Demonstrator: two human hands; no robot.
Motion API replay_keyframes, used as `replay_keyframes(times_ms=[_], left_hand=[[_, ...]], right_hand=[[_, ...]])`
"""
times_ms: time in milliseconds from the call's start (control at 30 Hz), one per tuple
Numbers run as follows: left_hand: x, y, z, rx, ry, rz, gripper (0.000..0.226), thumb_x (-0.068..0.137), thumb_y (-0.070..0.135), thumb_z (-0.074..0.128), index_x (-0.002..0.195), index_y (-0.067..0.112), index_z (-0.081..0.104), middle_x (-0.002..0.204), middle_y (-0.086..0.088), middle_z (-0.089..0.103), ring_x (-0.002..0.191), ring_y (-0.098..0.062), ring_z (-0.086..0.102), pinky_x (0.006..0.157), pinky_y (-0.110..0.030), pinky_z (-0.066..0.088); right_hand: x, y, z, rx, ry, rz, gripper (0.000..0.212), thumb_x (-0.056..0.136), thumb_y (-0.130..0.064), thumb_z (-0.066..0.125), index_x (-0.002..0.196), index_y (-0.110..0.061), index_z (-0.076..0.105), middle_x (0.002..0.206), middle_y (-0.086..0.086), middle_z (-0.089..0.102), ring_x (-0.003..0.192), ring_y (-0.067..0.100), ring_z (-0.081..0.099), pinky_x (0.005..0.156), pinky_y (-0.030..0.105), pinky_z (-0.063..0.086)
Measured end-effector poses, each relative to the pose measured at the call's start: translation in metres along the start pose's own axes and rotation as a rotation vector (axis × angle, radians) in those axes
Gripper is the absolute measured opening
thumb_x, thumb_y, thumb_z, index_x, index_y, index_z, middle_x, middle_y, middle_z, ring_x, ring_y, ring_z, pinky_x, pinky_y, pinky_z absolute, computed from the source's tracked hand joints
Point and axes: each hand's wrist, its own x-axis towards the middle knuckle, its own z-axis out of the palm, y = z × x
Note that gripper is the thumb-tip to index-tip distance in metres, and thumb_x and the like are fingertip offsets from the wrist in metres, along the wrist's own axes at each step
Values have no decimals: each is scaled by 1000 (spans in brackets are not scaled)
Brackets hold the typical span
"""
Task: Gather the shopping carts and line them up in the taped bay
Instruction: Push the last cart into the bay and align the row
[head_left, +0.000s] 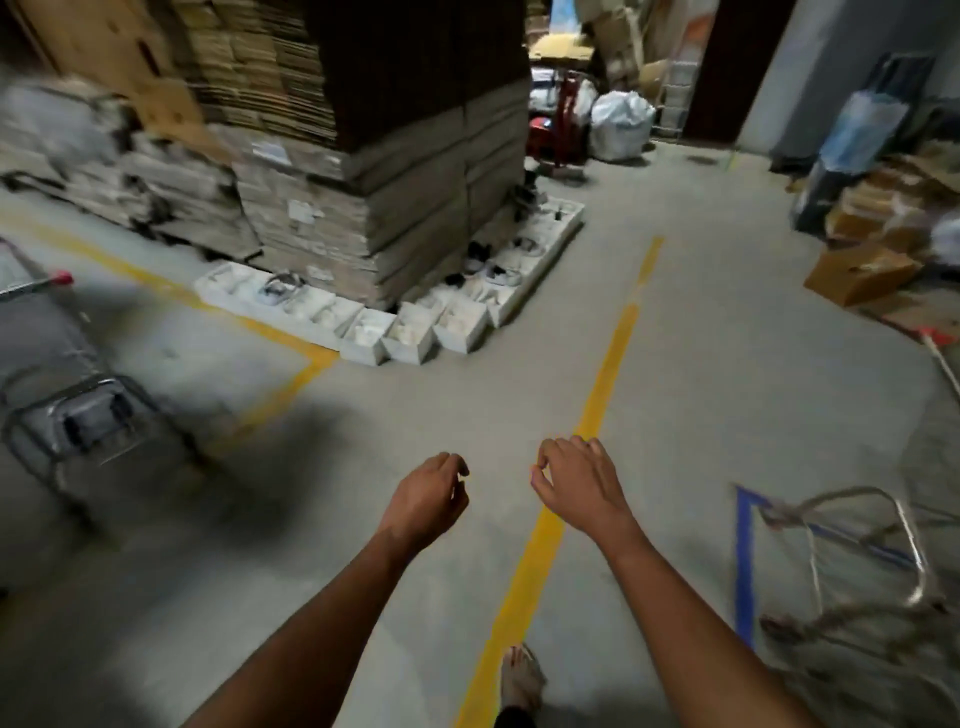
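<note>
A metal shopping cart (78, 410) with a red handle end stands blurred at the left edge of the head view. Another cart (878, 566) sits at the lower right, over blue floor tape (744, 566) that marks a bay corner. My left hand (428, 499) and my right hand (576, 483) hang in front of me over the concrete floor, fingers loosely curled, holding nothing. Both hands are well apart from either cart. My foot shows at the bottom, on a yellow floor line (597, 405).
A tall stack of flattened cardboard (363, 156) rises ahead left, ringed by white trays (410, 338) on the floor. Cardboard boxes (862, 270) and clutter line the right wall. A white sack (621, 124) and red equipment stand at the back.
</note>
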Motion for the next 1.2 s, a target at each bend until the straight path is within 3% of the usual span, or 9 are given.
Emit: replay_keyframes(times_ms=[267,533,800,1000,1200], left_hand=[[86,-96,-47,49,207,-283,16,90,26,56,106,25,55,98,8,59,89,-15,59,72,-34,50],[107,-209,-94,195,324,-493,10,90,23,54,99,21,54,92,3,56,85,-20,57,72,-35,50],[107,-365,-169,259,442,-611,5,91,20,57,94,20,52,86,0,52,81,-22,55,72,-37,48],[80,-496,-243,350,435,-713,11,92,27,47,92,18,54,86,-1,55,79,-23,56,71,-40,50],[62,-604,-297,373,489,-833,11,94,25,46,91,17,54,87,-1,55,79,-22,56,72,-39,51]], right_hand=[[222,-41,58,74,-42,-311,17,90,-42,52,84,-26,54,80,-5,63,82,24,59,79,42,41],[374,-143,116,153,-98,-523,18,91,-43,55,83,-27,54,78,-7,62,79,20,57,80,40,41],[489,-304,172,146,-119,-666,21,93,-46,52,87,-27,57,81,-6,64,82,20,59,83,41,43],[560,-453,207,247,-73,-725,18,89,-45,52,84,-28,58,78,-4,64,81,25,61,77,41,40],[617,-595,236,264,-96,-829,25,91,-49,47,87,-27,58,82,-4,65,85,25,61,82,43,40]])
